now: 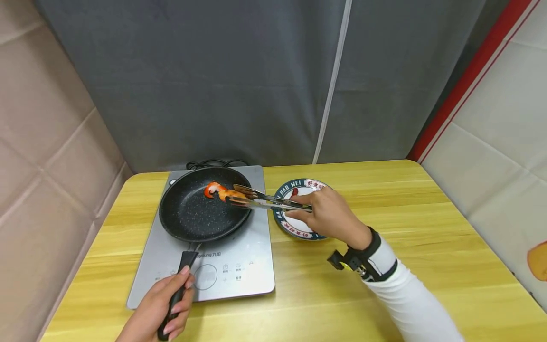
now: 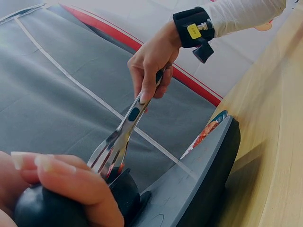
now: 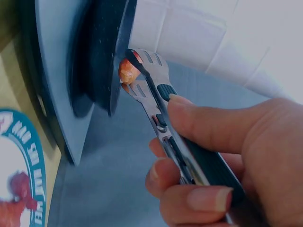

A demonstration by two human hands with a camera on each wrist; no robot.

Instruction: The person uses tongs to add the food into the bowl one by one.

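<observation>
My left hand (image 1: 155,308) grips the black handle (image 1: 188,259) of a speckled frying pan (image 1: 194,216) on a silver induction cooker (image 1: 252,273). Metal tongs (image 3: 163,125) with dark green grips are squeezed between the thumb and fingers of my right hand (image 1: 335,218). Their slotted tips reach over the pan's right side, around an orange, shrimp-like piece of food (image 1: 232,194). Its curled red-and-white end (image 1: 212,188) sticks out to the left, over the pan's surface. Beneath my right hand is a patterned plate (image 1: 295,231), partly hidden, with reddish food (image 3: 20,191) on it.
The cooker stands on the left part of a wooden table (image 1: 410,228). Behind it lies a coiled black cable (image 1: 209,164). A grey curtain (image 1: 205,95) hangs along the back, with padded pale walls (image 1: 51,142) on both sides.
</observation>
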